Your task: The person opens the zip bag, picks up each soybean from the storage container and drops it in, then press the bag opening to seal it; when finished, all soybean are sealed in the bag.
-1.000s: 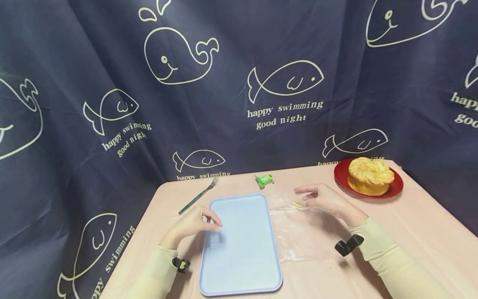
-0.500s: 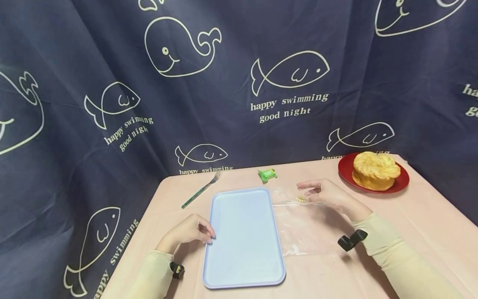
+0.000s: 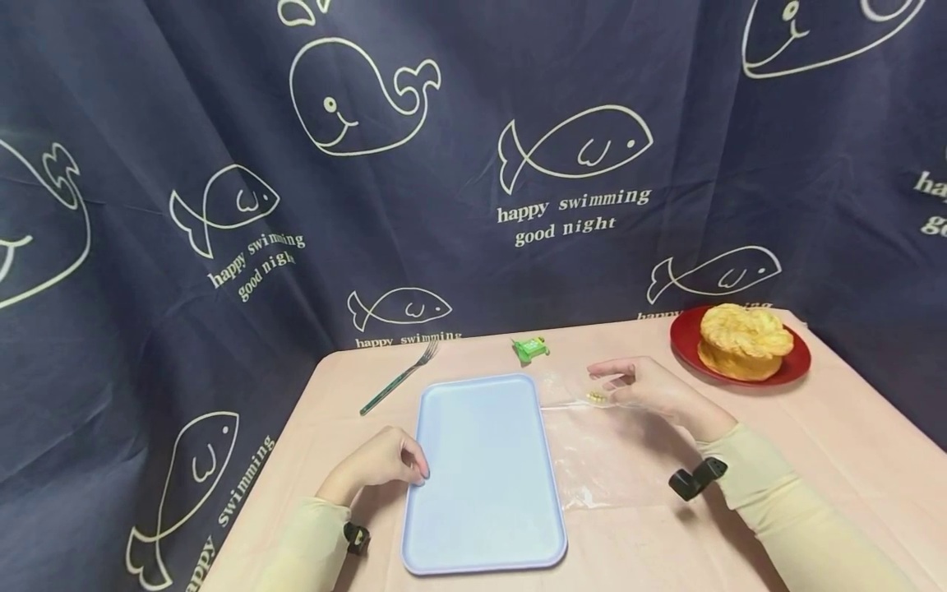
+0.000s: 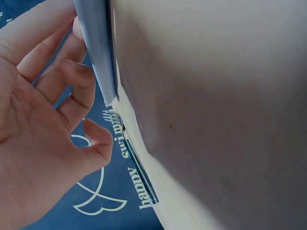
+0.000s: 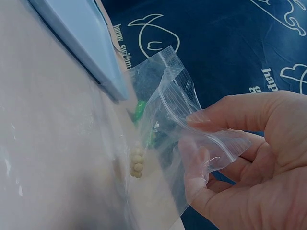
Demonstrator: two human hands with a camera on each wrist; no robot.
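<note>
My left hand (image 3: 385, 458) is at the left edge of a pale blue tray (image 3: 484, 485). Its thumb and index finger pinch the rim, and in the left wrist view the other fingers (image 4: 81, 79) curl loosely beside it. My right hand (image 3: 647, 390) holds a clear zip bag (image 5: 163, 100) by its mouth, with thumb and fingers at the zip strip. The bag lies flat on the table towards me, right of the tray. A small cluster of cream beads (image 5: 137, 163) shows through the plastic.
A fork (image 3: 399, 378) with a green handle lies behind the tray's left side. A small green packet (image 3: 529, 349) lies near the table's back edge. On the back right, a red plate (image 3: 684, 349) bears a round bread (image 3: 743, 341). A dark printed curtain (image 3: 473, 164) hangs behind.
My left hand has moved from above the tray's left part to its left rim. My right hand keeps its hold on the bag. The head view has shifted slightly.
</note>
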